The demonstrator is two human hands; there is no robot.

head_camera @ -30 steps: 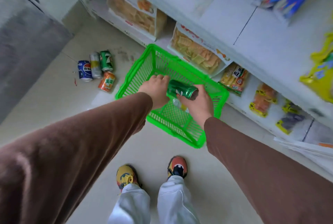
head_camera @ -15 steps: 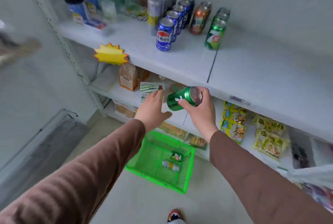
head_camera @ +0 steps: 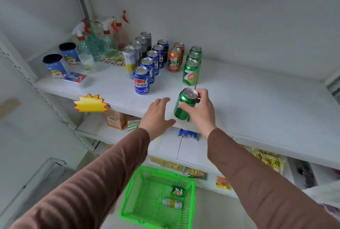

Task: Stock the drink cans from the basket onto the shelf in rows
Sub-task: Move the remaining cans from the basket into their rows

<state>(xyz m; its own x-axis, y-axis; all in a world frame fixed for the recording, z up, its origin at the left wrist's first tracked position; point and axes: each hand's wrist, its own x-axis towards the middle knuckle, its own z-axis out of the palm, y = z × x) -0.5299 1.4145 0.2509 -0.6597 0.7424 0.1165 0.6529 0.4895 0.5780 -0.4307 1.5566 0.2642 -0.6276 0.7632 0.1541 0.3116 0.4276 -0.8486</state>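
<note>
My right hand (head_camera: pixel 201 111) grips a green can (head_camera: pixel 184 104), nearly upright, at the front of the white shelf (head_camera: pixel 248 99), just ahead of a row of green cans (head_camera: pixel 191 72). My left hand (head_camera: pixel 156 116) hovers flat beside it, fingers spread, holding nothing. Rows of silver-yellow cans (head_camera: pixel 130 61), blue cans (head_camera: pixel 141 82) and orange cans (head_camera: pixel 174 60) stand to the left of the green row. On the floor below lies the green basket (head_camera: pixel 132 197), with a green can (head_camera: pixel 177 191) and a silver-yellow can (head_camera: pixel 172 203) lying inside.
Spray bottles (head_camera: pixel 95 39), two blue cups (head_camera: pixel 55 64) and a small box (head_camera: pixel 74 77) fill the shelf's left end. A yellow starburst tag (head_camera: pixel 90 104) sticks out from the shelf edge. Snack packets lie on the lower shelves. Bare shelf stretches to the right of the cans.
My view rose from the basket to the shelf. My right hand lifted the green can from the basket up to the shelf front and turned it upright. My left hand came up alongside, empty.
</note>
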